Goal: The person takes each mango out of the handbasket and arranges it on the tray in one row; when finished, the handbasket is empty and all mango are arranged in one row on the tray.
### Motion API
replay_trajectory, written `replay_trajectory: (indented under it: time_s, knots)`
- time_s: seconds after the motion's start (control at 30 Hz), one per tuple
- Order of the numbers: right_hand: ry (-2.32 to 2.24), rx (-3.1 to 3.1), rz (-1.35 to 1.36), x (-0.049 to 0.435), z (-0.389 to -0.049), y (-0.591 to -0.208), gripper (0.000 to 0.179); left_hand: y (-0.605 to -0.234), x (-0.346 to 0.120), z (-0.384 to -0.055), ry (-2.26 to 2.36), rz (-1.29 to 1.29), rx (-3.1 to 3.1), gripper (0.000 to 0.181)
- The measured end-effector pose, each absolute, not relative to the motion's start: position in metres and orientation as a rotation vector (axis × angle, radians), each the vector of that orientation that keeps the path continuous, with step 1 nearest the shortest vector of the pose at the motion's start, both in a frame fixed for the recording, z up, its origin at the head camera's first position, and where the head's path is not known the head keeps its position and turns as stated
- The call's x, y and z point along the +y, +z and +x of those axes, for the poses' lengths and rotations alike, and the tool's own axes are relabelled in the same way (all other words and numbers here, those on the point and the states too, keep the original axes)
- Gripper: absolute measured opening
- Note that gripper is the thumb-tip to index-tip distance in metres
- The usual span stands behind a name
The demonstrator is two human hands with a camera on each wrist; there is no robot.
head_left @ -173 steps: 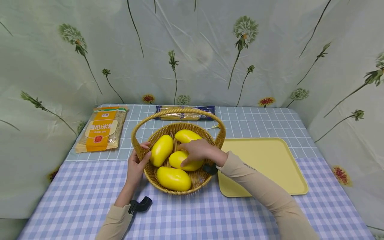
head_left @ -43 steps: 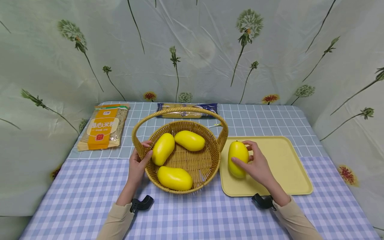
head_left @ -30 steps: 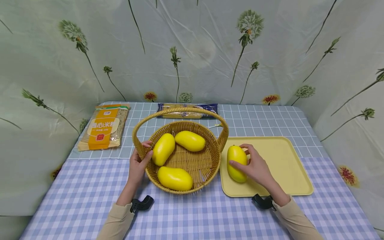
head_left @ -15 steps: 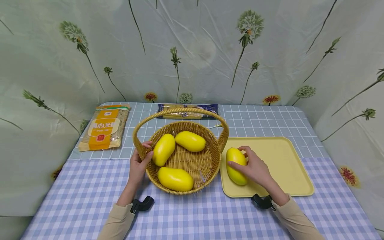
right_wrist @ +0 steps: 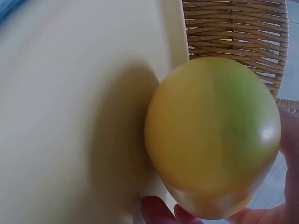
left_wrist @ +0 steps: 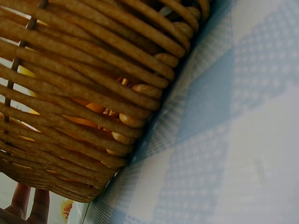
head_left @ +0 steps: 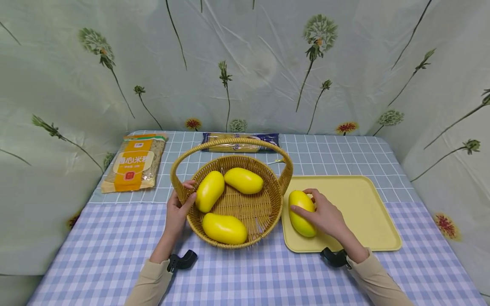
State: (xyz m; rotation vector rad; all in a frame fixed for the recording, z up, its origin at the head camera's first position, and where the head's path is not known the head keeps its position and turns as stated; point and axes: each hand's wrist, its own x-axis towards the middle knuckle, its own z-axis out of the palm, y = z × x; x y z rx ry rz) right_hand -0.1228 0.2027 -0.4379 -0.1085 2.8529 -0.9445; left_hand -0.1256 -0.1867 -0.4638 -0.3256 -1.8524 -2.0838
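A yellow mango (head_left: 301, 214) lies on the left part of the pale yellow tray (head_left: 352, 212). My right hand (head_left: 325, 214) grips it from the right, thumb across its near side and fingers behind; the right wrist view shows the mango (right_wrist: 212, 135) close up with a greenish side. My left hand (head_left: 178, 212) holds the left rim of the wicker basket (head_left: 245, 206) at the foot of its handle, thumb inside. Three more mangoes sit in the basket: one at the left (head_left: 210, 191), one at the back (head_left: 243, 180), one at the front (head_left: 224, 228).
At the back left lies an orange-labelled bag of rice noodles (head_left: 134, 163). Behind the basket is a blue-ended pack of noodles (head_left: 240, 142). A checked cloth (head_left: 245, 276) covers the table, and flowered curtains (head_left: 260, 63) stand round it.
The mango has gone from the basket to the tray in my right hand. Lately it has shifted slightly toward me and tilted. My left hand has stayed on the basket.
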Motion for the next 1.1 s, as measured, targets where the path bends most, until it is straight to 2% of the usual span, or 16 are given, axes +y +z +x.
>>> replay_trajectory:
  time_s: [0.53,0.9,1.1]
  knots:
    - [-0.907,2.865,-0.113,0.203,-0.119,-0.435,0.078,-0.467,-0.188,-0.126,-2.073,-0.337,-1.854,0.021]
    - [-0.887,2.960,-0.096,0.208,-0.113,-0.432,0.072,-0.466,-0.188,-0.126,-2.072,-0.320,-1.861,0.023]
    - [-0.978,3.062,-0.169,0.210,-0.109,-0.431,0.060,-0.465,-0.188,-0.127,-2.081,-0.332,-1.853,0.023]
